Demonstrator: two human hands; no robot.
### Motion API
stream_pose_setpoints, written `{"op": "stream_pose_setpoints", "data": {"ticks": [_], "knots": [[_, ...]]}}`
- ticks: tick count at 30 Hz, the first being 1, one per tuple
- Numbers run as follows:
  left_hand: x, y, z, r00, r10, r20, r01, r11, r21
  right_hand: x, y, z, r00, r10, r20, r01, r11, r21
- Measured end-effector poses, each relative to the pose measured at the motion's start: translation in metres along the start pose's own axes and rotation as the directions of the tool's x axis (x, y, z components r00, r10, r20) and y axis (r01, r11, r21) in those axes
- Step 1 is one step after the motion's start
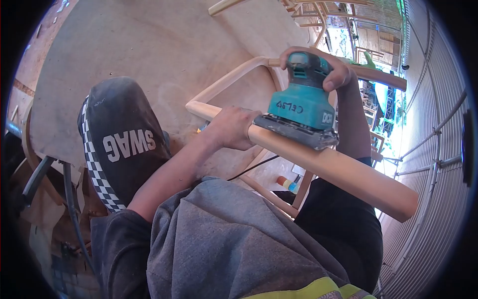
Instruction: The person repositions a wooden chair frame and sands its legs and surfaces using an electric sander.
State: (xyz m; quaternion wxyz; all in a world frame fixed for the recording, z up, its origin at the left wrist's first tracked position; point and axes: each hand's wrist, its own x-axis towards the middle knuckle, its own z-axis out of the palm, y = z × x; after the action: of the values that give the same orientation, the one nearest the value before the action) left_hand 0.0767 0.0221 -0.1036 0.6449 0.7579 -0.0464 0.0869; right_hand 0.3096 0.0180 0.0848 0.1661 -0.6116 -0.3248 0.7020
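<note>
A teal and black power sander (301,102) rests with its flat pad on a thick, rounded wooden piece (343,174) of a chair-like frame. My right hand (338,72) is wrapped round the sander's top, its thumb on the near side. Just left of the pad, my left hand (231,127) grips the wooden frame (219,89), its fingers partly hidden behind the wood. The frame lies across my lap, its bent bars reaching up and to the left.
A large pale work surface (134,45) spreads ahead. My knee (124,139) is raised at the left. A black cord (254,167) runs below the frame. More wooden frames (343,15) stand at the top right, beside a corrugated wall (428,99).
</note>
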Motion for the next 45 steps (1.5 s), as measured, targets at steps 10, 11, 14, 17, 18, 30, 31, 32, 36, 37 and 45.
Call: {"op": "stream_pose_setpoints", "data": {"ticks": [10,11,14,17,18,30,31,32,36,37,45], "knots": [[0.001,0.000,-0.002,0.999,-0.030,0.046,0.028,0.998,0.047,-0.073,0.076,0.016,0.958,-0.016,-0.287,0.144,0.891,0.431],[0.001,0.001,-0.002,0.998,-0.037,0.047,0.035,0.998,0.048,-0.084,0.082,0.018,0.973,-0.010,-0.232,0.131,0.848,0.513],[0.002,0.000,0.001,0.999,-0.037,0.038,0.036,0.998,0.046,-0.103,0.102,0.037,0.970,-0.043,-0.241,0.188,0.763,0.618],[0.002,0.000,0.001,0.999,-0.035,0.033,0.033,0.998,0.054,-0.102,0.110,0.053,0.945,-0.037,-0.326,0.256,0.702,0.665],[0.001,0.001,0.002,0.999,-0.041,0.028,0.039,0.997,0.062,-0.099,0.110,0.058,0.937,-0.057,-0.343,0.284,0.694,0.662],[0.001,-0.004,0.005,1.000,-0.015,-0.015,0.015,0.999,0.043,-0.063,0.058,0.033,0.876,-0.014,-0.483,0.212,0.909,0.358],[0.001,-0.005,0.006,1.000,-0.015,-0.018,0.015,0.999,0.043,-0.056,0.053,0.020,0.925,-0.003,-0.379,0.136,0.936,0.324],[0.001,-0.007,0.006,1.000,-0.011,-0.024,0.012,0.999,0.040,-0.049,0.047,0.009,0.962,0.014,-0.271,0.065,0.958,0.279],[0.003,-0.007,-0.002,0.992,-0.050,0.112,0.034,0.990,0.139,-0.017,0.016,0.000,0.983,0.102,-0.155,-0.077,0.984,0.159],[0.003,-0.009,-0.001,0.993,-0.048,0.109,0.032,0.989,0.146,-0.007,0.014,-0.001,0.983,0.095,-0.157,-0.070,0.986,0.153],[0.006,-0.032,0.017,0.983,0.108,-0.151,-0.102,0.994,0.049,0.049,-0.048,0.009,0.968,0.249,0.009,-0.235,0.922,-0.309]]}}
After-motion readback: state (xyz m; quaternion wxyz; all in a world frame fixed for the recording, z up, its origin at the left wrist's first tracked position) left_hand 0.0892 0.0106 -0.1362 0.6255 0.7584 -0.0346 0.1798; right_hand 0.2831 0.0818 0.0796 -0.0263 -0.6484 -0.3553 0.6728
